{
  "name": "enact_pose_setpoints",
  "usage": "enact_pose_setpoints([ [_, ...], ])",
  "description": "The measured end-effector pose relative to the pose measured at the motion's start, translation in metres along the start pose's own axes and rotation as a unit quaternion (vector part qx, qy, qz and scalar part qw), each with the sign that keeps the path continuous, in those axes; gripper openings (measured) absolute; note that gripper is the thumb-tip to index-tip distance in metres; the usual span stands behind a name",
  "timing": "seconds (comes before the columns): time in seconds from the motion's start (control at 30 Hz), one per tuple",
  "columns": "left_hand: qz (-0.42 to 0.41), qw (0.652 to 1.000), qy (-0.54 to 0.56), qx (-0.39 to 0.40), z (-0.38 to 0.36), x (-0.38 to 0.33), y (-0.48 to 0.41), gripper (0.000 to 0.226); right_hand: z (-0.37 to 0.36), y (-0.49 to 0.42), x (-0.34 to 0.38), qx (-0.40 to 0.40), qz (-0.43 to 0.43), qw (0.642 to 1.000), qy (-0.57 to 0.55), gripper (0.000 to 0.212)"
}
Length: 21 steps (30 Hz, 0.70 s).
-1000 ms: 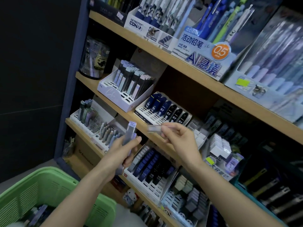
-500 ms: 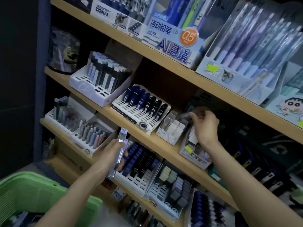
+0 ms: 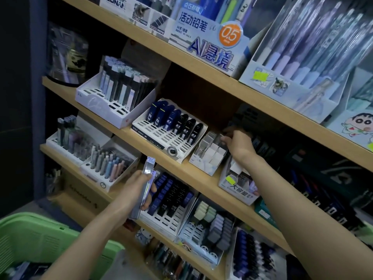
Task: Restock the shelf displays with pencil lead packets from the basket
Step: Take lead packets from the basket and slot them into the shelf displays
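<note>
Head view: the left hand [image 3: 139, 190] is low and centre, its grip clamped round a few long clear packets [image 3: 149, 164]. They stand nearly upright, tops tilted a little right, in front of a white tray [image 3: 159, 221] of blue and black lead cases on the lower shelf [image 3: 105, 194]. The right hand [image 3: 239, 145] reaches to the middle shelf [image 3: 145, 141], fingers curled at the back upper edge of a clear display [image 3: 210, 153]. That display stands just right of a second tray [image 3: 159, 136] of blue and black cases. The spot is in shadow, and whether this grip is clamped on a packet or bare cannot be told. The green basket [image 3: 30, 239] sits at lower left, below the left forearm, with more dark packets dimly seen in its bottom corner.
</note>
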<state>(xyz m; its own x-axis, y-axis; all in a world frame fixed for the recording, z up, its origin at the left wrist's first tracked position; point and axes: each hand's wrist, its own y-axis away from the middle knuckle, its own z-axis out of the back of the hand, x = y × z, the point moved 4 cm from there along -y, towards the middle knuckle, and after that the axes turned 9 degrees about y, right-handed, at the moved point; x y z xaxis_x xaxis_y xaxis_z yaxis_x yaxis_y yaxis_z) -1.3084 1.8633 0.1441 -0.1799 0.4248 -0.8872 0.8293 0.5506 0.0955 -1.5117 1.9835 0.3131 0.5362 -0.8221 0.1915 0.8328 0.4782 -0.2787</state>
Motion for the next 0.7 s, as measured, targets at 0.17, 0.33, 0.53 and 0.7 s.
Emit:
enact_pose_setpoints([
  [0.17,0.002,1.0,-0.011,0.011,-0.002,-0.006,0.005,0.023,0.0,-0.003,0.005,-0.013,0.019,0.998,0.066,0.011],
  [0.33,0.005,1.0,0.02,0.005,0.0,-0.004,0.001,0.014,0.003,0.006,0.017,-0.011,0.015,0.991,0.13,0.024],
  [0.53,-0.028,0.999,-0.001,0.016,-0.001,-0.008,0.005,0.014,0.006,0.051,0.039,-0.105,0.133,0.98,0.099,0.039],
  [0.7,-0.05,0.998,-0.016,0.04,-0.001,-0.013,0.01,0.023,0.008,0.097,0.069,-0.203,0.221,0.954,0.013,0.033],
])
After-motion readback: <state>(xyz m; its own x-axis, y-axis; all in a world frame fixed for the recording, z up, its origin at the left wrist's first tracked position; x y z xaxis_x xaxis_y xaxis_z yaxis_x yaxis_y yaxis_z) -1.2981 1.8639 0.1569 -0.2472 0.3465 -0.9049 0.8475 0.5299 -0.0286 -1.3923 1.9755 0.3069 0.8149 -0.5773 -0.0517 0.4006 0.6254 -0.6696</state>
